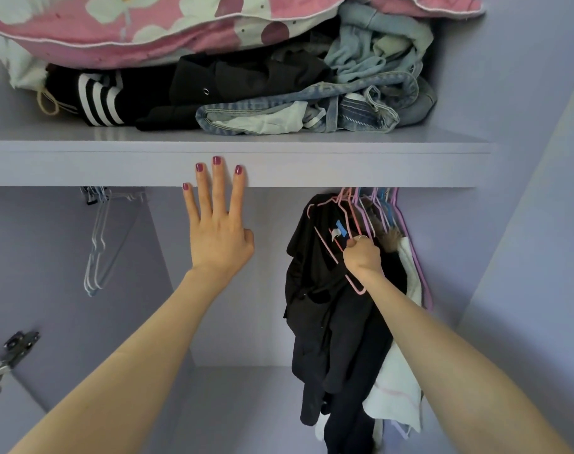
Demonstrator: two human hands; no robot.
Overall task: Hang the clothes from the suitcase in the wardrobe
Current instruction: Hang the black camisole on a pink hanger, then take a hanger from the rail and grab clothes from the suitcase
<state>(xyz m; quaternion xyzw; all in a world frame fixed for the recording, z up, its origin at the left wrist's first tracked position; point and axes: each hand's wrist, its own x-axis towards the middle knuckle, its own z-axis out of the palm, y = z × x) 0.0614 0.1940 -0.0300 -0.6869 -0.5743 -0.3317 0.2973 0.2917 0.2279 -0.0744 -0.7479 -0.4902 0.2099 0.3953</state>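
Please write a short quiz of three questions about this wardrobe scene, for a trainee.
1. True or false: the left hand grips a hanger.
2. What does the right hand hold? A) pink hanger B) jeans C) hinge
3. Fill in: the empty white hangers hang on the ____ side.

Key: 1 false, its straight fingers rest on the shelf edge. 2 A. 3 left.

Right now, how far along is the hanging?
Done: dark garments and a white one hang at the right. In hand: right hand grips a pink hanger; left hand rests flat on the shelf edge. Left: suitcase not in view; white hangers hang bare.
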